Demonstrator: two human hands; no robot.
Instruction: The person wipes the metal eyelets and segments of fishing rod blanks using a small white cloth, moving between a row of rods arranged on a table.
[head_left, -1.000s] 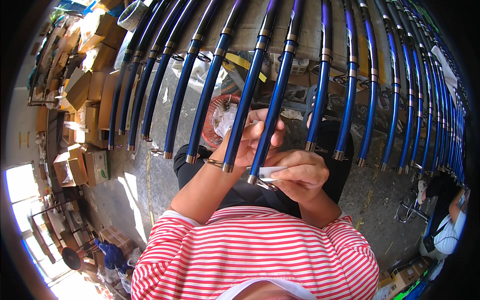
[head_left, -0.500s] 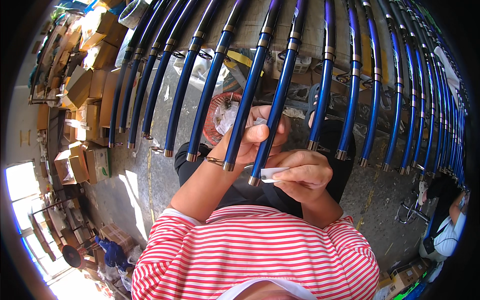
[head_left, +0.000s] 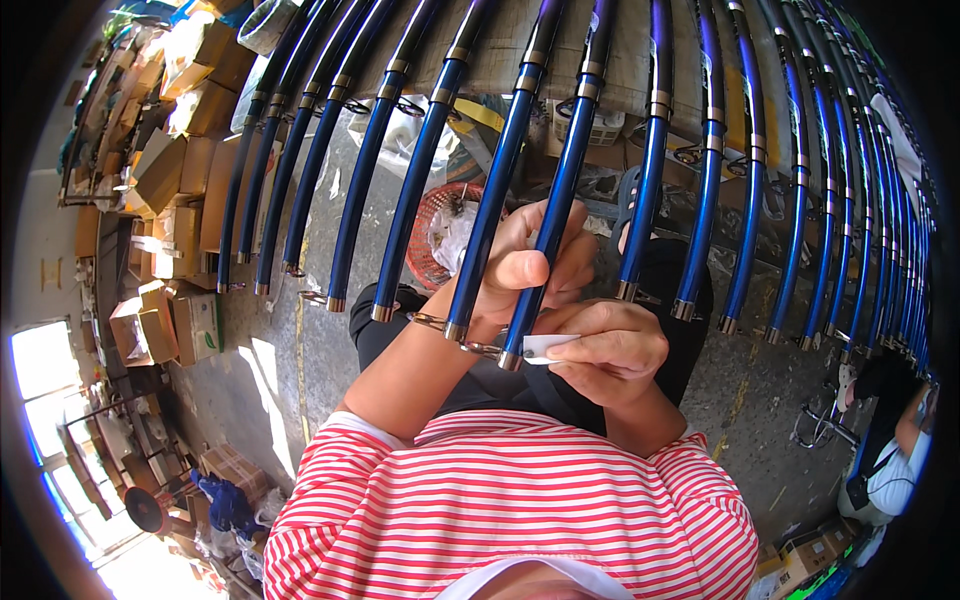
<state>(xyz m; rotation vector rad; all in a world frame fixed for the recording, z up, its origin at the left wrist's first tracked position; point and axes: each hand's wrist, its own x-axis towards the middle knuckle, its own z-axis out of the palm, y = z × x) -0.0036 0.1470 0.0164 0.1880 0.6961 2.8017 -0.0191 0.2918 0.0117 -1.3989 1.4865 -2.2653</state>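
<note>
A row of blue fishing rods hangs over my lap, their metal-capped ends toward me. My left hand [head_left: 518, 268] is closed around one fishing rod [head_left: 563, 205], thumb in front and fingers curled behind. My right hand [head_left: 615, 345] pinches a small white card [head_left: 546, 347] between thumb and fingers. The card's left edge meets the side of that rod, just above its metal end cap [head_left: 510, 361]. A wire line guide [head_left: 481, 349] juts left beside the cap. Another blue rod [head_left: 480, 240] crosses in front of my left wrist, partly hiding it.
A red basket [head_left: 424, 240] with white scraps stands on the floor behind the rods. Cardboard boxes [head_left: 178, 240] are stacked at the left. More rods [head_left: 840, 230] crowd the right side. Another person's white-shirted body [head_left: 895, 470] shows at the far right.
My left fingers have shifted on the rod, and a pale bit between them has gone from sight. The line guide by its end now shows more. My right hand barely moved.
</note>
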